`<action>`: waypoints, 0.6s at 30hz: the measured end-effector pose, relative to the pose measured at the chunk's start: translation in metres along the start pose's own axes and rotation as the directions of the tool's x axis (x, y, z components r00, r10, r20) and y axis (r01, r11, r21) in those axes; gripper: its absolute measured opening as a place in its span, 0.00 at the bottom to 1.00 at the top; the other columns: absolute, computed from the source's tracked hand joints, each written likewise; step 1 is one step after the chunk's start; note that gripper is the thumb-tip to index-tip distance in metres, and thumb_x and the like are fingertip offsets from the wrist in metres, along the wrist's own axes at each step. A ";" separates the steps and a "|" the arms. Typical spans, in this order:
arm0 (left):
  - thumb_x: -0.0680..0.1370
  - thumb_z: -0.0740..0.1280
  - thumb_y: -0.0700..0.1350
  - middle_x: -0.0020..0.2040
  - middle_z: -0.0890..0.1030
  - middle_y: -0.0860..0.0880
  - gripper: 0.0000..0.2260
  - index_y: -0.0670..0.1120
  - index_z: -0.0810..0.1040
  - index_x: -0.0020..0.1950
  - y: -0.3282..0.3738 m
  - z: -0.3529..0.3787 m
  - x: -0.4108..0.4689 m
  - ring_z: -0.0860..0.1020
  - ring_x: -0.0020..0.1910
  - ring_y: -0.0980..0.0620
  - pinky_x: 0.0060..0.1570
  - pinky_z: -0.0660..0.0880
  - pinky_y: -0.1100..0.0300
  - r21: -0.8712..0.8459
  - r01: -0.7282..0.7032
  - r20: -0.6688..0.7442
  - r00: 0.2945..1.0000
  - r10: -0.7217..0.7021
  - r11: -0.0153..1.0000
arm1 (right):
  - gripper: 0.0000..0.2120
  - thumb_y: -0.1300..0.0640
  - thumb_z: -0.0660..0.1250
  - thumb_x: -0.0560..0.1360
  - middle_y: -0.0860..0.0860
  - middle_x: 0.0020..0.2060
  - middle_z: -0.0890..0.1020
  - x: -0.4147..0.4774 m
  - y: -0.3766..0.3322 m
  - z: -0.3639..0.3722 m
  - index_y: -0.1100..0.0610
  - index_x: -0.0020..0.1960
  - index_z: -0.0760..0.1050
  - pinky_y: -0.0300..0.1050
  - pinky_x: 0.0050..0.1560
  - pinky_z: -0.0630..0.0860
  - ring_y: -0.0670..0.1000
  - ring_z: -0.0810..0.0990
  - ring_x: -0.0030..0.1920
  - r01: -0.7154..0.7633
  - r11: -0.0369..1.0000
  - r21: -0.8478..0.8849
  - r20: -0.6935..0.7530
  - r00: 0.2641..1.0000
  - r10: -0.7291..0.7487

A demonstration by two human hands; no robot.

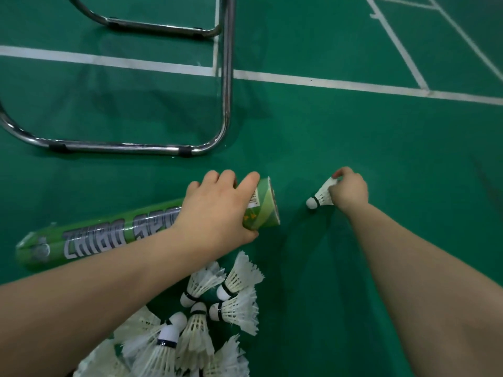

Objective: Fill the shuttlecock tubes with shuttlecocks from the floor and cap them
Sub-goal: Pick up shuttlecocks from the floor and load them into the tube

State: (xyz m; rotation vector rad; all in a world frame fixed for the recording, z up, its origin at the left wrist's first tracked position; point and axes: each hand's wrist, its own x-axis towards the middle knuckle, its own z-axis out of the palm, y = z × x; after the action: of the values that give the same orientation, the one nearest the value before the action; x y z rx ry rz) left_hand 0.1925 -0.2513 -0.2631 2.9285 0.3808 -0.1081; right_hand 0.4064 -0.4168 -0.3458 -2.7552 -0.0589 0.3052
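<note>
Right now the green shuttlecock tube is lying on the green court floor at centre left of the frame, its open end pointing right. The left hand is wrapping around that end, gripping it. Just beside the mouth, the right hand is pinching a white shuttlecock by its feathers, cork aimed at the tube. A heap of shuttlecocks is sitting at lower centre, and a chrome chair frame is standing upper left.
</note>
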 end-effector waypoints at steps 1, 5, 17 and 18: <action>0.70 0.68 0.63 0.62 0.68 0.48 0.39 0.54 0.50 0.73 0.000 0.000 0.000 0.66 0.62 0.46 0.60 0.67 0.49 0.002 -0.001 0.001 1.000 0.001 1.000 | 0.17 0.66 0.60 0.74 0.58 0.57 0.76 -0.004 0.000 0.002 0.57 0.62 0.71 0.43 0.47 0.69 0.59 0.75 0.55 -0.036 0.993 0.113 -0.020 0.999 0.039; 0.69 0.68 0.64 0.61 0.69 0.48 0.39 0.54 0.51 0.72 -0.003 0.000 -0.004 0.67 0.61 0.46 0.58 0.67 0.50 0.005 0.013 -0.014 1.000 -0.013 1.000 | 0.12 0.64 0.66 0.73 0.54 0.47 0.78 -0.036 -0.010 0.001 0.57 0.56 0.74 0.43 0.45 0.74 0.51 0.78 0.40 -0.135 0.727 0.673 0.073 0.991 0.115; 0.68 0.70 0.63 0.61 0.70 0.45 0.39 0.52 0.56 0.72 -0.015 -0.022 -0.028 0.68 0.60 0.44 0.57 0.69 0.47 -0.053 0.098 -0.032 0.994 -0.100 0.994 | 0.11 0.59 0.60 0.78 0.46 0.51 0.80 -0.148 -0.048 -0.007 0.46 0.56 0.75 0.41 0.54 0.72 0.43 0.77 0.50 0.025 0.729 0.684 0.447 0.775 -0.446; 0.68 0.70 0.62 0.61 0.70 0.45 0.39 0.52 0.56 0.73 -0.017 -0.024 -0.033 0.68 0.60 0.43 0.56 0.69 0.47 -0.055 0.106 -0.036 0.994 -0.108 0.993 | 0.12 0.56 0.60 0.78 0.46 0.57 0.78 -0.152 -0.052 -0.004 0.46 0.60 0.74 0.42 0.59 0.70 0.45 0.75 0.56 0.119 0.779 0.615 0.428 0.780 -0.457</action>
State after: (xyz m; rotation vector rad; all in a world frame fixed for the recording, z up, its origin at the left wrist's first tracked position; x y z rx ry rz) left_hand 0.1574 -0.2381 -0.2391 2.8614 0.5379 -0.0544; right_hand 0.2588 -0.3825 -0.2922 -1.9406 -0.4850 0.8798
